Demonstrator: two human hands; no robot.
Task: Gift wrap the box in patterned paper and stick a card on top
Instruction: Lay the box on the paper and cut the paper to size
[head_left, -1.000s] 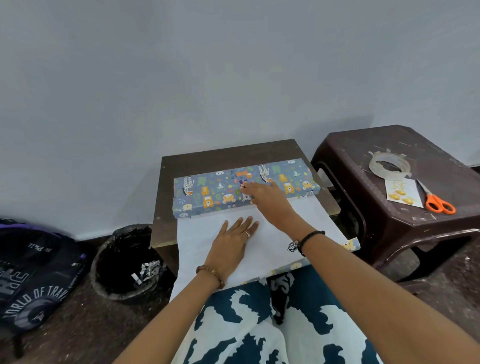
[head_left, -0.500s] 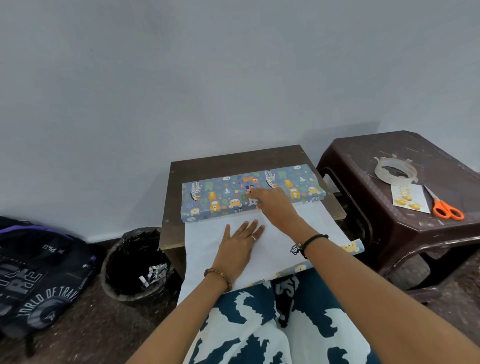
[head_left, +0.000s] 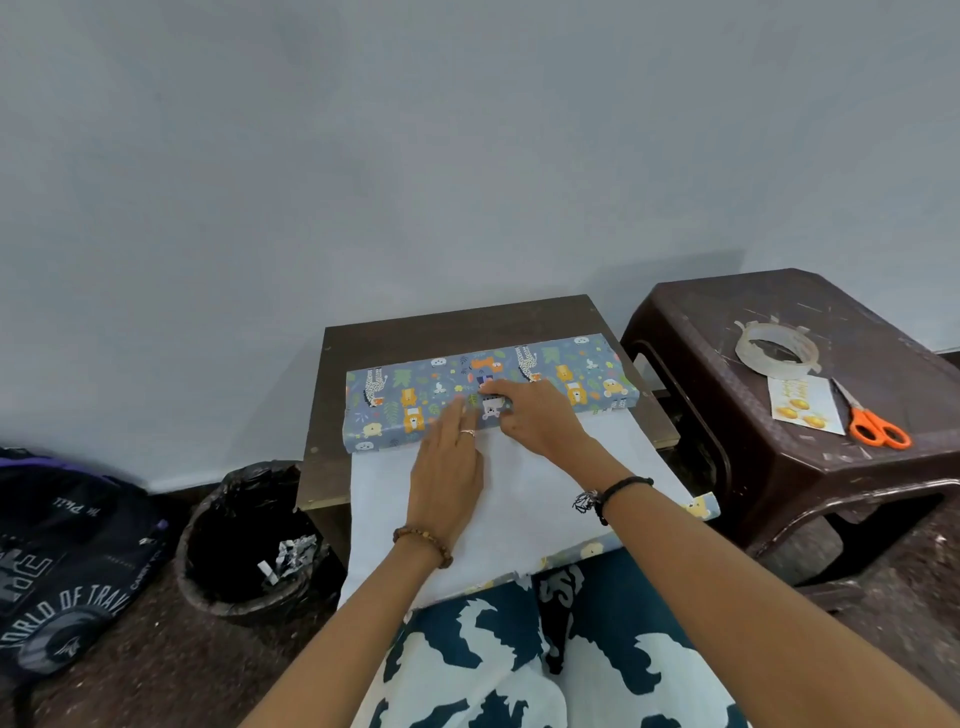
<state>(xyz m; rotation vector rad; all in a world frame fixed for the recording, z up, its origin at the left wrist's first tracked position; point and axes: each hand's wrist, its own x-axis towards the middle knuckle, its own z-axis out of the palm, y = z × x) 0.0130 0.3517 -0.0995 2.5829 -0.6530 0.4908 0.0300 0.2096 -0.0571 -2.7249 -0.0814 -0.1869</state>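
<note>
Loose paper: white underside of the paper (head_left: 524, 499) runs off the desk edge onto the person's lap, unheld there (patterned face shows only at the curled near edge). Risk: its own weight drags it off-square w/ the box, so the next roll goes on crooked.
Left hand: left hand (head_left: 447, 478) lies flat, fingers (head_left: 457, 415) straight & close together, tips reaching onto the wrapped edge. Risk: if the palm slides, the sheet skews or wrinkles under it.
Right hand: right hand (head_left: 535, 415) on the near edge of the box, fingers (head_left: 498, 387) curled, pressing or pinching the paper at the seam; can't tell if there's tape under them. Risk: let go before it's fixed & the wrap prob springs open.
Box: box (head_left: 483, 395) sits across the middle of the desk (head_left: 457, 322), long side left-right, already covered on the top & near side in animal print. Risk: pulling too hard at the corner could tear the paper; box ends look not yet folded.
Stool: tape roll (head_left: 776, 351), card (head_left: 802, 410) & scissors (head_left: 872, 421) sit on the brown stool (head_left: 727, 415) to the right, well apart from both hands. Risk: reaching for tape means freeing a hand (seam could slacken).
</note>
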